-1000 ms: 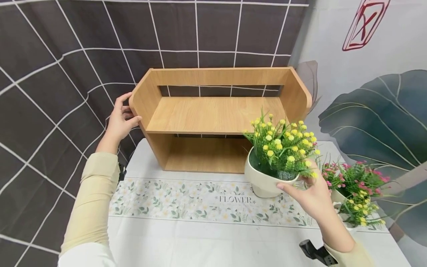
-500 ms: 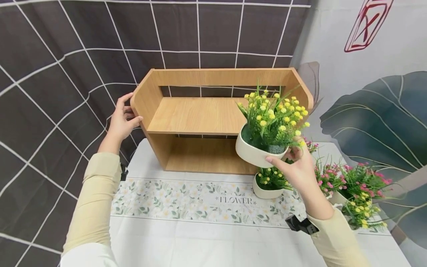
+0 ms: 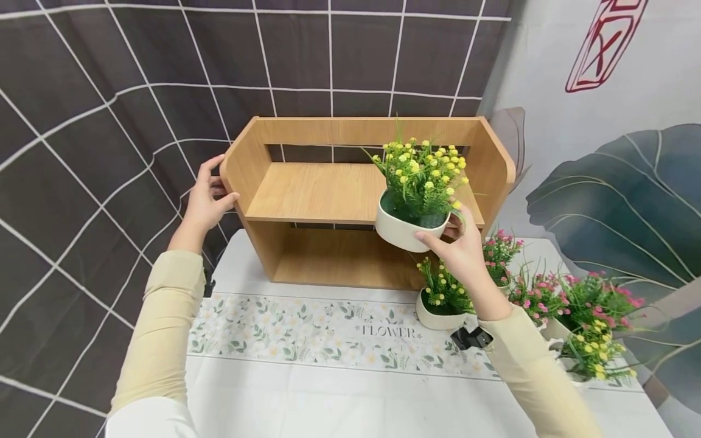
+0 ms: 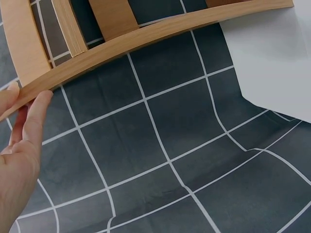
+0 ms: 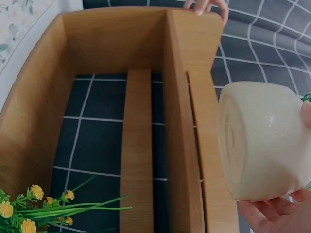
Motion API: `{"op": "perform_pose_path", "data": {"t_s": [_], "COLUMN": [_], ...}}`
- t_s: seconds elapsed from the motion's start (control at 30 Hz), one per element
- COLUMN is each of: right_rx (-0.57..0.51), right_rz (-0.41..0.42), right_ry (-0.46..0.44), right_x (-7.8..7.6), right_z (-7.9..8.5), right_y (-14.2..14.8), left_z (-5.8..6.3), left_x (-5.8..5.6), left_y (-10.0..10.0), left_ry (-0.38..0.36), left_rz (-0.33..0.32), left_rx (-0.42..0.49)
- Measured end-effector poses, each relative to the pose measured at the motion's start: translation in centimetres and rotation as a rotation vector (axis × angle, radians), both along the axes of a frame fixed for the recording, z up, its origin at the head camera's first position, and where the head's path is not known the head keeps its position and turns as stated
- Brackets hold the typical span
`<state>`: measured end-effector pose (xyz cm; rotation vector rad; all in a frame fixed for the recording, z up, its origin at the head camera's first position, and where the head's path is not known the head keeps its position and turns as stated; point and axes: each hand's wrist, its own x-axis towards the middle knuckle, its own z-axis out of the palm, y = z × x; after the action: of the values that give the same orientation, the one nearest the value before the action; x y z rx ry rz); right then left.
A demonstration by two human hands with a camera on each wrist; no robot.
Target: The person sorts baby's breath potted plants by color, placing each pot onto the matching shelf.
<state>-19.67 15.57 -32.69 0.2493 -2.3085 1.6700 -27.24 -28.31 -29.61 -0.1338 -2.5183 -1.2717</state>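
Observation:
My right hand [image 3: 462,249] pinches the rim of a cream oval pot of yellow flowers [image 3: 421,176], thumb in front and fingers behind. The pot is held up before the right half of the wooden two-tier shelf [image 3: 317,191], overlapping the front edge of its upper board. The right wrist view shows the smooth white side of the pot [image 5: 265,141] and part of its underside. At the shelf's left end, my left hand [image 3: 205,201] holds the edge of the side panel between thumb and fingers. The same grip of the left hand [image 4: 24,141] shows in the left wrist view.
A smaller pot of yellow flowers [image 3: 440,304] stands before the shelf's right end. Further right are several pots with pink flowers [image 3: 597,298] and another yellow-flowered plant [image 3: 597,353]. A floral strip marked FLOWER crosses the white tabletop [image 3: 350,395]. Dark gridded cloth [image 3: 296,61] hangs behind.
My right hand has lifted the pot of yellow flowers from low at the right, up and leftward toward the upper board. A smaller yellow-flowered pot came into sight beneath. The left hand keeps its grip.

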Motion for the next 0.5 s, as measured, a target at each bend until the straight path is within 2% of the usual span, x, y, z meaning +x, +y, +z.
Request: {"op": "perform_pose_path", "data": {"t_s": [0.2, 0.5], "right_rx": [-0.023, -0.039], "right_rz": [0.010, 0.043], "right_ry": [-0.034, 0.029], "right_x": [-1.2, -2.7], "right_z": [-0.6, -1.2], "right_y": [-0.8, -1.9], "left_z": [0.1, -0.1], "left_x": [0.1, 0.0], "left_y": [0.2, 0.2], "left_ry": [0.007, 0.016], "left_rz": [-0.007, 0.008], "left_rx": [0.001, -0.018]}}
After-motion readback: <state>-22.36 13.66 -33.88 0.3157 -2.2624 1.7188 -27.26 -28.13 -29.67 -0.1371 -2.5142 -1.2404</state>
